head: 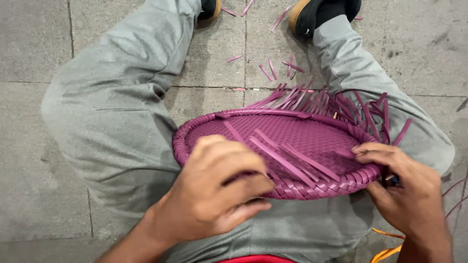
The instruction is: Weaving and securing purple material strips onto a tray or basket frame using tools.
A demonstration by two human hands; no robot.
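Two hands meet on one woven purple tray (312, 136) in my head view, the tray resting across the lap on grey trousers (122, 117). My left hand (214, 195) curls over the near braided rim, its fingers (243, 185) folded narrow and pressing the edge. My right hand (409, 187) pinches the rim on the right side, fingertips (365, 151) drawn close together on the weave; whether a strip sits between them I cannot tell. Loose purple strips (287, 160) lie across the tray's base, and uncut ends (341, 104) fan out past the far rim. Trimmed offcuts (278, 68) dot the grey paving (39, 58) between the black shoes (312, 14).
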